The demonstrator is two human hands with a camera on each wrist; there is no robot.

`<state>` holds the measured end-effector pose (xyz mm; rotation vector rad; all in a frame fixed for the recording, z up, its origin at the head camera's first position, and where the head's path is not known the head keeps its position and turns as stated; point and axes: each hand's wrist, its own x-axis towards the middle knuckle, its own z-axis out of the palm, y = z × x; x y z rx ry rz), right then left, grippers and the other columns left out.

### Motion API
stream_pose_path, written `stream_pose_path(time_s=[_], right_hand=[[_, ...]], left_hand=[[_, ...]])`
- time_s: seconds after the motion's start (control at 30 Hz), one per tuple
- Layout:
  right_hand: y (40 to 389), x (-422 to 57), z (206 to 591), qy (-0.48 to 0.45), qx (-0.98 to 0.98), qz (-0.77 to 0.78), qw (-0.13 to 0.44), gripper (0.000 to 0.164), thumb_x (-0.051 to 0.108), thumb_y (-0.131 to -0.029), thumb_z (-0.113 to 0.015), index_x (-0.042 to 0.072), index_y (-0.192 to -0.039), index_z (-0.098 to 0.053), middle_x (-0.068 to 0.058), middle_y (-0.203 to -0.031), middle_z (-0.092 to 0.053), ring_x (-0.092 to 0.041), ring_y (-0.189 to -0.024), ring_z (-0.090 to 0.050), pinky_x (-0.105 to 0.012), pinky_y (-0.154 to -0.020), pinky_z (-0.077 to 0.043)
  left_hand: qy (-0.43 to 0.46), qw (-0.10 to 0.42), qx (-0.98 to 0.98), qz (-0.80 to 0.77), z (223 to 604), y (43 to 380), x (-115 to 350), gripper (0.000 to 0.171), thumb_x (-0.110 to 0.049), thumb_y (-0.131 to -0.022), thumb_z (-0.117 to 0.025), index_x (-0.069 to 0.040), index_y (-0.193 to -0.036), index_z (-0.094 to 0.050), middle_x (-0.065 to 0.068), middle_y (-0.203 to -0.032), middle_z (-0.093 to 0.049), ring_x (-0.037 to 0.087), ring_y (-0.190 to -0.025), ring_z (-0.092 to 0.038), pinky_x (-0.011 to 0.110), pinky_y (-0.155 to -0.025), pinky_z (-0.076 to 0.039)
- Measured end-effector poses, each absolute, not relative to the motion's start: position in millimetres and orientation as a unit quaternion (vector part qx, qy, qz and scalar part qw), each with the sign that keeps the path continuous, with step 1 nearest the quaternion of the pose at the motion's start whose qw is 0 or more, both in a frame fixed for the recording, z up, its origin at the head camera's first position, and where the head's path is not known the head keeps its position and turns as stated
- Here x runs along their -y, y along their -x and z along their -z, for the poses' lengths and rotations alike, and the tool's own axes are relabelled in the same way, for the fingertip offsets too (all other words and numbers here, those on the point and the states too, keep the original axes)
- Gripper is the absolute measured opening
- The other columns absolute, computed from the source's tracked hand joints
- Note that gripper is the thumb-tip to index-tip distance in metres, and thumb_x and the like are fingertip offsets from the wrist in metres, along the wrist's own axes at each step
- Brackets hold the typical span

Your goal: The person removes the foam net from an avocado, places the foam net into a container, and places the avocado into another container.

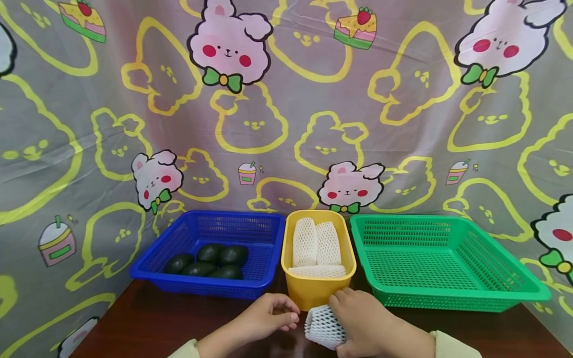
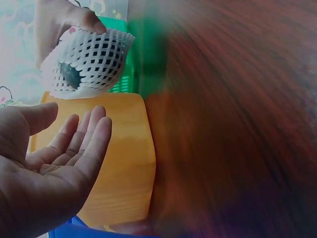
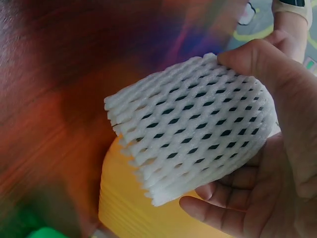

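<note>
My right hand (image 1: 364, 320) grips a white foam net sleeve (image 1: 323, 327) in front of the yellow bin. Through the sleeve's mesh and its end, a dark green avocado (image 2: 71, 76) shows in the left wrist view. The sleeve's rim (image 3: 131, 153) stands out beyond the fruit, facing away from the right palm. Just left of the sleeve, my left hand (image 1: 268, 314) hovers with fingers loosely bent and the palm bare, apart from the sleeve.
Several dark avocados (image 1: 234, 255) lie in the blue basket (image 1: 208, 287) on the left. The yellow bin (image 1: 313, 293) in the middle holds 3 visible foam sleeves (image 1: 305, 243). To the right stands a green basket (image 1: 447, 301). A patterned curtain (image 1: 286, 114) hangs behind the brown table (image 1: 134, 318).
</note>
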<state>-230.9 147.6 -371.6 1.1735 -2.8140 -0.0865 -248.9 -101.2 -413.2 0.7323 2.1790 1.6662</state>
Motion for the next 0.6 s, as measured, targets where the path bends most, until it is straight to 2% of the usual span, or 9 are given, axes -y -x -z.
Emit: stream_pose_path(time_s=[0.2, 0.33, 0.6], right_hand=[[234, -140, 384, -0.382, 0.922, 0.043, 0.039, 0.058, 0.054, -0.063, -0.080, 0.011, -0.095, -0.056, 0.002, -0.083, -0.052, -0.011, -0.075, -0.048, -0.031, -0.069, -0.049], [238, -138, 391, -0.372, 0.927, 0.051, 0.015, 0.060, 0.055, -0.063, -0.081, 0.011, -0.097, -0.057, 0.001, -0.084, -0.053, -0.012, -0.075, -0.047, -0.031, -0.071, -0.050], [241, -135, 398, -0.368, 0.928, 0.061, 0.005, 0.060, 0.056, -0.066, -0.080, 0.011, -0.098, -0.057, 0.000, -0.086, -0.053, -0.013, -0.076, -0.048, -0.031, -0.069, -0.049]], left_hand=[[-0.248, 0.152, -0.760, -0.581, 413, 248, 104, 0.011, 0.000, -0.092, -0.062, 0.010, -0.097, -0.064, 0.011, -0.082, -0.066, 0.035, -0.079, -0.068, 0.040, -0.068, -0.057], [-0.243, 0.155, -0.756, -0.588, 414, 248, 104, 0.011, 0.001, -0.092, -0.062, 0.011, -0.098, -0.064, 0.011, -0.082, -0.067, 0.037, -0.080, -0.067, 0.041, -0.069, -0.057], [-0.250, 0.161, -0.752, -0.589, 421, 248, 102, 0.010, 0.001, -0.091, -0.062, 0.010, -0.096, -0.064, 0.011, -0.082, -0.066, 0.029, -0.077, -0.068, 0.039, -0.068, -0.057]])
